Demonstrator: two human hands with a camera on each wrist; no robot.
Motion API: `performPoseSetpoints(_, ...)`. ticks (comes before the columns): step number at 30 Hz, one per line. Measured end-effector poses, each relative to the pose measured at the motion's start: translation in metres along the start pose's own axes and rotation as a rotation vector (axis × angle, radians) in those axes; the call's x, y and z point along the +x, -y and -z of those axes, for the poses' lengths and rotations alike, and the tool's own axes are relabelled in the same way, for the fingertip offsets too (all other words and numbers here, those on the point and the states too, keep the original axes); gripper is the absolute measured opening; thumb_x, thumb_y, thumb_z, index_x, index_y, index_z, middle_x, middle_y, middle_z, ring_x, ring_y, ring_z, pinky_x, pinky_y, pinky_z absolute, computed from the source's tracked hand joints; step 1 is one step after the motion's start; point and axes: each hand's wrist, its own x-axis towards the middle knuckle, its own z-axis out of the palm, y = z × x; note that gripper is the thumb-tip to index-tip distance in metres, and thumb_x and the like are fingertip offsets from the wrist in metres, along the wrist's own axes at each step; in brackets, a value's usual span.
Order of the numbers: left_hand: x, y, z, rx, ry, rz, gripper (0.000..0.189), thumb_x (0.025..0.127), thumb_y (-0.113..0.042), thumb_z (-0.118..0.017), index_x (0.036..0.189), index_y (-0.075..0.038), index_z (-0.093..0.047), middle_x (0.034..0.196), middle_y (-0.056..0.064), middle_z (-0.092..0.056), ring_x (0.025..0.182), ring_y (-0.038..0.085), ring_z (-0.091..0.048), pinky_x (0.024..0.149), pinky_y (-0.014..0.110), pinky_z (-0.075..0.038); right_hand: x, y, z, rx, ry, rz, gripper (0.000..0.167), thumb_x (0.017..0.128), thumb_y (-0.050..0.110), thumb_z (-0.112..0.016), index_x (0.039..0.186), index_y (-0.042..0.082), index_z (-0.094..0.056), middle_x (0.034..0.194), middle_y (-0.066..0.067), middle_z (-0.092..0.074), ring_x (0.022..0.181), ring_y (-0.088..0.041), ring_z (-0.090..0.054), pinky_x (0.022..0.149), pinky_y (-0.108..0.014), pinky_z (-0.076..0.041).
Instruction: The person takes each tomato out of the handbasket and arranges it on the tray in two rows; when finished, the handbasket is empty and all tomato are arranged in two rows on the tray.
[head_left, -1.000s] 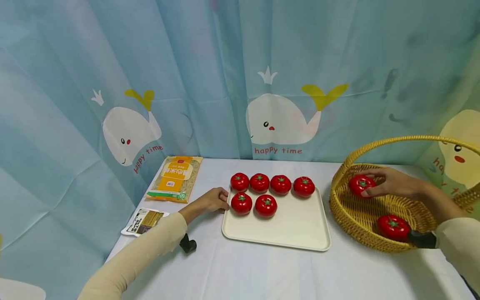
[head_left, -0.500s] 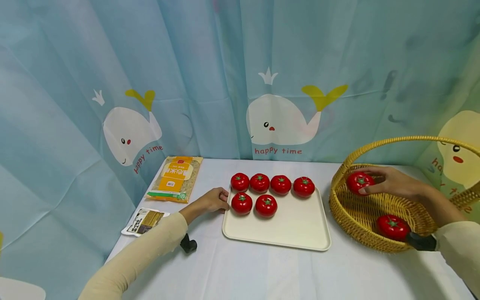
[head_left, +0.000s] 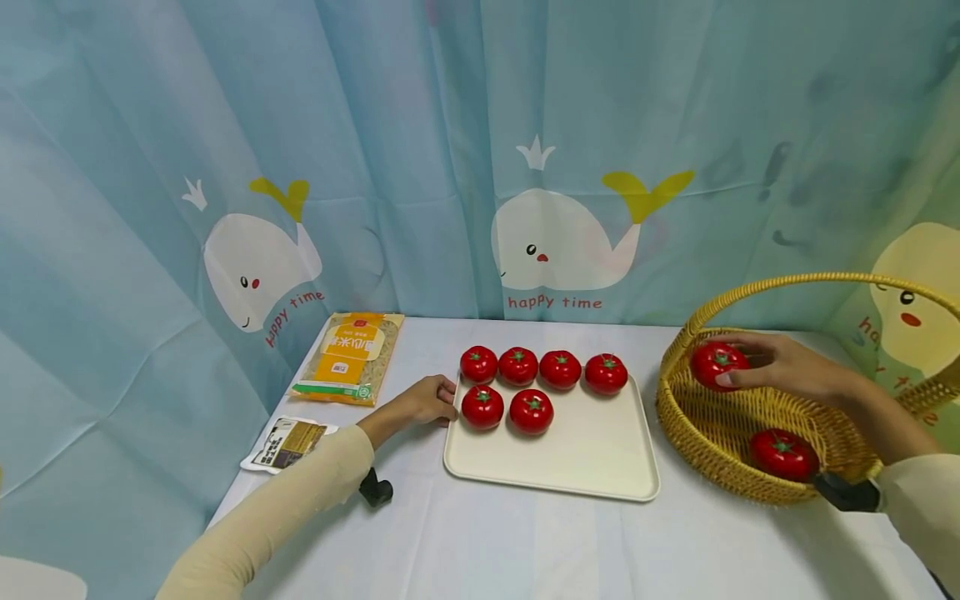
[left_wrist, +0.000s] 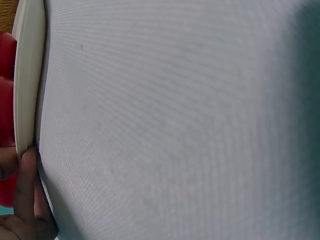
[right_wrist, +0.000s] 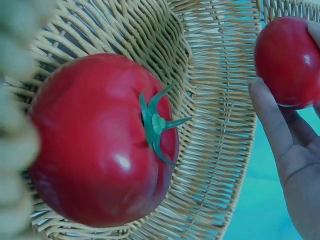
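My right hand (head_left: pixel 791 367) holds a red tomato (head_left: pixel 714 365) above the inside of the yellow wicker basket (head_left: pixel 693 450), near its back-left wall. Thumb and fingers are around that fruit, seen at the right of the right wrist view. A second tomato (right_wrist: pixel 105 145) lies at the basket's front, large in the right wrist view. On the left, my left hand (head_left: pixel 427 402) pinches the left rim of a cream tray (head_left: pixel 585 458); thumb and finger meet at the edge (left_wrist: pixel 27 100) in the left wrist view. Several tomatoes (head_left: pixel 532 412) stand in two rows at the tray's back and left.
An orange-labelled bag of grain (head_left: pixel 348 358) and a smaller white packet (head_left: pixel 288 443) lie left of the tray. The basket's tall handle (head_left: pixel 810 277) arches over its opening. A blue whale-print curtain (head_left: pixel 420 167) hangs behind the white-covered table (head_left: pixel 517 542).
My right hand and its tomato have shifted slightly left and toward the back of the basket. The left hand stays at the tray rim, and the tray tomatoes have not moved.
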Motion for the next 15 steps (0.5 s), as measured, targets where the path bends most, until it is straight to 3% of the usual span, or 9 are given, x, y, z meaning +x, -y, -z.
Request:
performPoseSetpoints(5,-0.001,-0.002,-0.001,0.010,-0.007,0.000,0.044,0.078,0.005,-0.072,0.119,0.005,-0.055,0.091,0.008,-0.058,0.074,0.015,-0.061,0.067,0.028,-0.063,-0.007,0.001,0.001,0.007,-0.022,0.032,0.058,0.093,0.017,-0.069,0.146,0.004,-0.047,0.115,0.022,-0.062,0.100,0.003,-0.062,0.077,-0.021,-0.055)
performPoseSetpoints(15,-0.004,-0.003,-0.002,0.013,-0.007,0.007,0.043,0.080,0.006,-0.071,0.119,0.005,-0.055,0.092,0.009,-0.060,0.074,0.016,-0.061,0.067,0.027,-0.063,-0.020,0.014,-0.001,0.052,-0.012,0.106,0.059,0.095,0.010,-0.066,0.149,0.007,-0.043,0.124,0.031,-0.055,0.102,0.003,-0.062,0.077,-0.021,-0.057)
